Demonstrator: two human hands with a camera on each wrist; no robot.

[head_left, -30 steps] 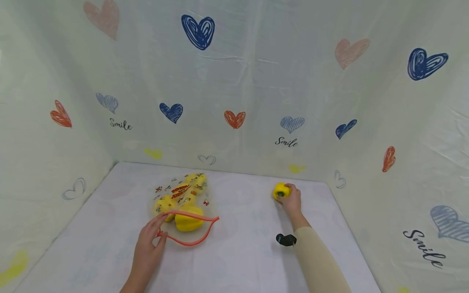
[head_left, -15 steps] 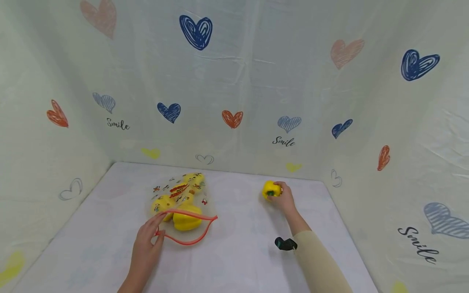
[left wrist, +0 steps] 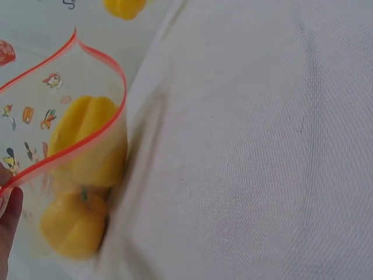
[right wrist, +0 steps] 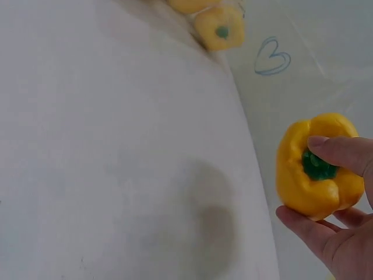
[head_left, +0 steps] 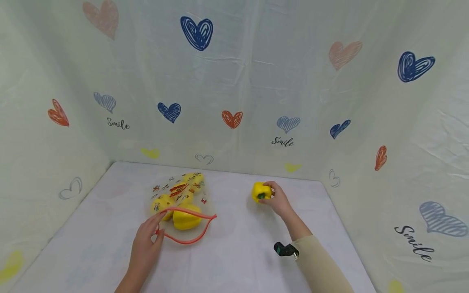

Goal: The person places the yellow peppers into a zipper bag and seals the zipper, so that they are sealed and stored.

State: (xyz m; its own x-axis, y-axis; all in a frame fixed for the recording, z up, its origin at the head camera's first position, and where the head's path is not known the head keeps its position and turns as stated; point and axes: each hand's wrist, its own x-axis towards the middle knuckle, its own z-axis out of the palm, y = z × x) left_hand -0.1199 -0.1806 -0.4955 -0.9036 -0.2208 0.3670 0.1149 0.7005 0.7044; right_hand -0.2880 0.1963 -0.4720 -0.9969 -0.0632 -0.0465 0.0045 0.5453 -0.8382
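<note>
A see-through zip bag (head_left: 204, 232) with a red rim and small printed pictures lies on the left of the table, its mouth spread towards me. Inside it are several yellow bell peppers (head_left: 187, 220); the left wrist view shows a bell pepper (left wrist: 74, 227) with a green stem through the film. My left hand (head_left: 144, 248) pinches the bag's red edge between thumb and fingers. Held above the table to the right of the bag is another yellow bell pepper (head_left: 258, 189), gripped by my right hand (head_left: 281, 203). Its green stem (right wrist: 317, 166) sits beside my thumb in the right wrist view.
The table (head_left: 234, 260) has a white cloth. A pale curtain (head_left: 234, 81) printed with hearts and "Smile" encloses its back and sides. A small black device (head_left: 286, 249) sticks out from my right sleeve (head_left: 320, 262).
My right hand has carried the bell pepper left, towards the bag, and it appears raised off the table. My left hand keeps its pinch on the bag's edge, almost still.
</note>
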